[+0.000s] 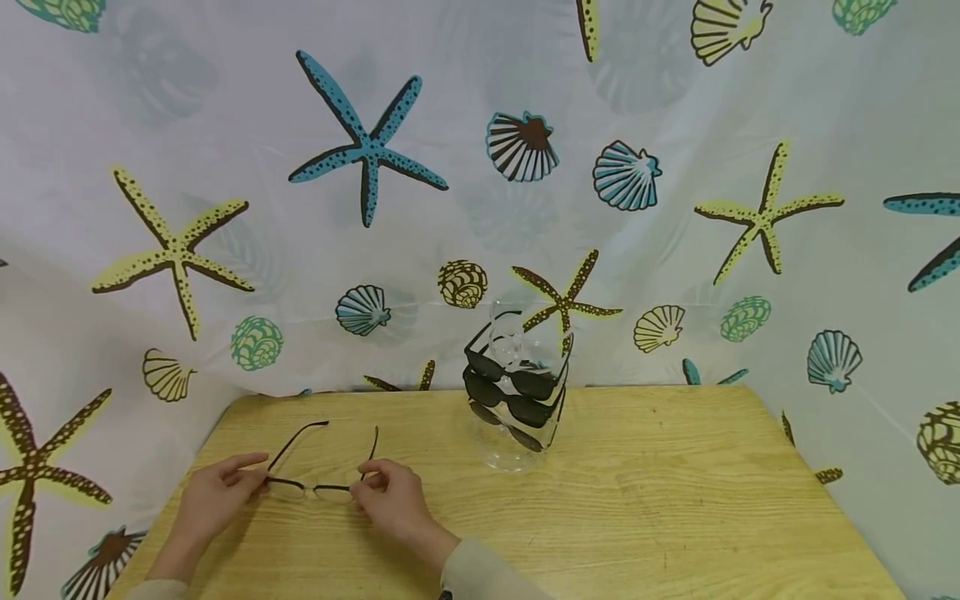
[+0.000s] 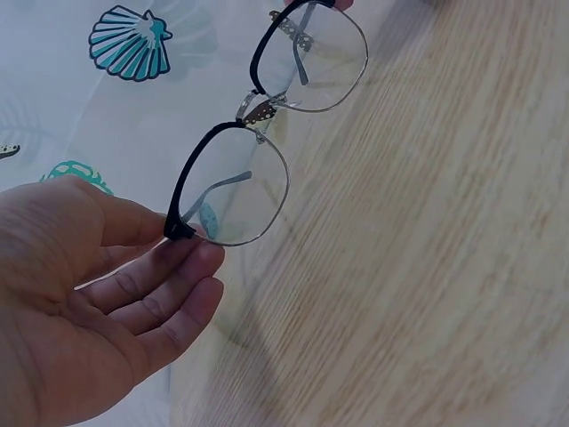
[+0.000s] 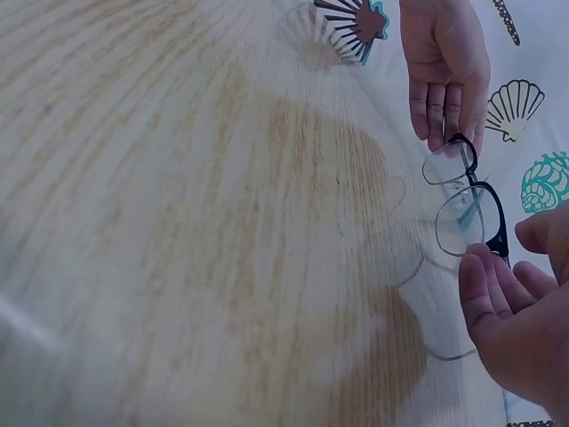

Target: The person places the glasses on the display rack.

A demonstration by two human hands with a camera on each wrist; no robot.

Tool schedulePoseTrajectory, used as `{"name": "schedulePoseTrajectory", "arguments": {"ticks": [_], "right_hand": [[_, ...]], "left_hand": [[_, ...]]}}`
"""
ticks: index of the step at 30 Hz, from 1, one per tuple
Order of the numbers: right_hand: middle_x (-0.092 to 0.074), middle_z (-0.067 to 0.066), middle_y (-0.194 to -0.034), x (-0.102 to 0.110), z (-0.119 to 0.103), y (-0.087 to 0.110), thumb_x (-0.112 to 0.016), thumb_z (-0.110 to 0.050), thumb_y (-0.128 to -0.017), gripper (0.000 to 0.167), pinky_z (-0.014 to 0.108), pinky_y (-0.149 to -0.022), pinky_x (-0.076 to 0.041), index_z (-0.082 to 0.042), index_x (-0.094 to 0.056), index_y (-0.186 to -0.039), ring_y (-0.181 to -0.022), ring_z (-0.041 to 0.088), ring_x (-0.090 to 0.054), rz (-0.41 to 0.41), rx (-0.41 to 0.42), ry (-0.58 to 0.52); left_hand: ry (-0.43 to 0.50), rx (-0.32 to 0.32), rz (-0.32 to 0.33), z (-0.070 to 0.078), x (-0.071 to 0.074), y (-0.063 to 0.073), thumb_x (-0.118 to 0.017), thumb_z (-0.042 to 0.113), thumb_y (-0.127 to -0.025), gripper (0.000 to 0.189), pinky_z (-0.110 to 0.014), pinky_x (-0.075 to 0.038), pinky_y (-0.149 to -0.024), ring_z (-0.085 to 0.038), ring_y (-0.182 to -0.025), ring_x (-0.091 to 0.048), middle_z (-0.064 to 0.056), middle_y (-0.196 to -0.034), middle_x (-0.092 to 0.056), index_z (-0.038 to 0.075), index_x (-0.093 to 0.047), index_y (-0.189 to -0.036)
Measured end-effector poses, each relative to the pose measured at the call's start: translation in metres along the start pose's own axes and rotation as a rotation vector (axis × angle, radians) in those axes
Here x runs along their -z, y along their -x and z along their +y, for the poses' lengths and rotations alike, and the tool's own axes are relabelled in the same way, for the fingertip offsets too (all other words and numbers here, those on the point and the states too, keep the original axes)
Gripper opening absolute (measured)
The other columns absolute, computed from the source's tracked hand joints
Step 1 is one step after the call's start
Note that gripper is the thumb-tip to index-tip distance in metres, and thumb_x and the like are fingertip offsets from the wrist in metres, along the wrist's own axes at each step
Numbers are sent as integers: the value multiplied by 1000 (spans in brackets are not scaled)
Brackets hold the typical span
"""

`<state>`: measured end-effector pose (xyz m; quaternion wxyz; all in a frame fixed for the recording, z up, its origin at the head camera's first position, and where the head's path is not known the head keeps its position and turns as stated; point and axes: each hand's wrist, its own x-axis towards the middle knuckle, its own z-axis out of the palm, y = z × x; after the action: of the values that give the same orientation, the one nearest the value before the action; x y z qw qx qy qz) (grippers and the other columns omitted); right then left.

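A pair of eyeglasses (image 1: pixel 288 482) with black brow bars, thin metal lower rims and clear lenses is held just over the front left of the wooden table. Both temples are unfolded and point toward the back. My left hand (image 1: pixel 217 497) pinches the left hinge corner between thumb and fingers; the left wrist view shows this hand (image 2: pixel 98 294) at the frame's black corner. At the opposite corner, my right hand (image 1: pixel 397 502) grips near the hinge. In the right wrist view, that hand's (image 3: pixel 524 311) fingertips touch the lower rim, with the thumb on the far side.
A clear display stand (image 1: pixel 504 454) holding three pairs of dark sunglasses (image 1: pixel 517 407) stands at the table's back middle. Behind and beside the wooden table (image 1: pixel 675 483) hangs a white curtain (image 1: pixel 465 50) printed with starfish and shells.
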<state>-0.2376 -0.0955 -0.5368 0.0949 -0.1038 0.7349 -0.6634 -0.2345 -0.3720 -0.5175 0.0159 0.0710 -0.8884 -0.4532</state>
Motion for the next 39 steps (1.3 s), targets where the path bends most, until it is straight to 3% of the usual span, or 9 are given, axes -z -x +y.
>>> {"name": "schedulePoseTrajectory", "arguments": {"ticks": [6, 14, 25, 30, 39], "right_hand": [[-72, -1, -87, 1, -3, 0, -72, -12, -100, 23, 21, -56, -53, -5, -74, -122, -79, 27, -77, 29, -10, -30], [-76, 3, -83, 5, -5, -1, -72, -10, -99, 13, 19, -59, -52, -9, -78, -110, -69, 18, -72, 103, 66, -22], [-79, 2, -86, 17, -10, -2, -75, -14, -97, 12, 19, -60, -52, -14, -83, -106, -79, 30, -76, 175, 58, -40], [-78, 2, -84, 23, -14, -2, -75, -15, -97, 13, 20, -59, -52, -15, -83, -107, -77, 28, -76, 173, 55, -52], [-77, 4, -86, 34, -27, 0, -73, -11, -95, 15, 30, -66, -61, -11, -81, -108, -66, 8, -69, 180, 74, -84]], "left_hand": [[85, 7, -16, -1, -2, -2, -61, 12, -108, 48, -27, -64, -77, -5, -83, -76, -11, -103, -82, -14, -52, -147], [206, 14, -42, 4, -2, 1, -64, 16, -107, 52, -27, -64, -83, 0, -88, -75, 12, -100, -80, -11, -51, -149], [275, 13, -76, 14, -1, 4, -67, 26, -106, 54, -27, -63, -88, 2, -92, -74, 29, -99, -73, -3, -55, -150], [306, 3, -86, 21, -2, 4, -68, 26, -105, 47, -26, -62, -89, 0, -95, -74, 29, -101, -72, 5, -62, -147], [515, 41, -82, 34, -6, 5, -74, 21, -101, 27, -23, -62, -84, -2, -92, -76, 15, -99, -80, 34, -77, -124]]}}
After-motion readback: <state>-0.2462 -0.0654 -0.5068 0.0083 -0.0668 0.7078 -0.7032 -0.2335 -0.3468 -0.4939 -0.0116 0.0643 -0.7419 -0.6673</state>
